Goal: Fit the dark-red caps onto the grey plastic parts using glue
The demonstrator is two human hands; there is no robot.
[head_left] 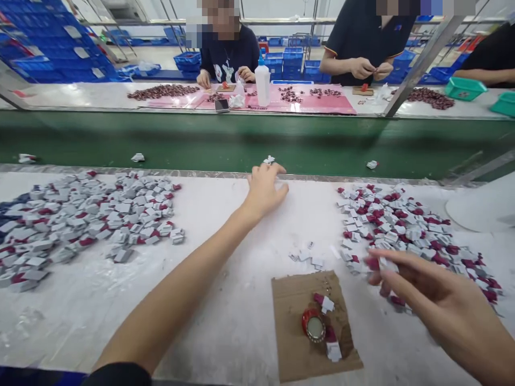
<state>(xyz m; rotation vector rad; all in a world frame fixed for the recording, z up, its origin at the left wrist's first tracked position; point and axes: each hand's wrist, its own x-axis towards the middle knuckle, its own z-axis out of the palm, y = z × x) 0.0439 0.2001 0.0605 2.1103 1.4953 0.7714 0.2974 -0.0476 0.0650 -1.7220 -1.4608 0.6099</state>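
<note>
My left hand (266, 187) reaches across to the far edge of the table, its fingers spread and empty. Just past its fingertips a small white piece (269, 159) lies on the green conveyor belt (201, 139). At the right, my right hand (438, 300) pinches a small white-and-maroon part (387, 265) between thumb and fingers, at the near edge of a pile of similar parts (402, 225). Between my arms lies a brown cardboard piece (292, 343). On it sit a red bottle cap (314, 326) and two white-and-maroon parts (333, 348).
A larger pile of grey-and-maroon parts (92, 214) covers the left of the table. White scraps (309, 257) lie behind the cardboard. Beyond the belt, co-workers (229, 53) handle small dark parts (167, 92) near a white bottle (263, 86). A metal post (418, 64) slants at the right.
</note>
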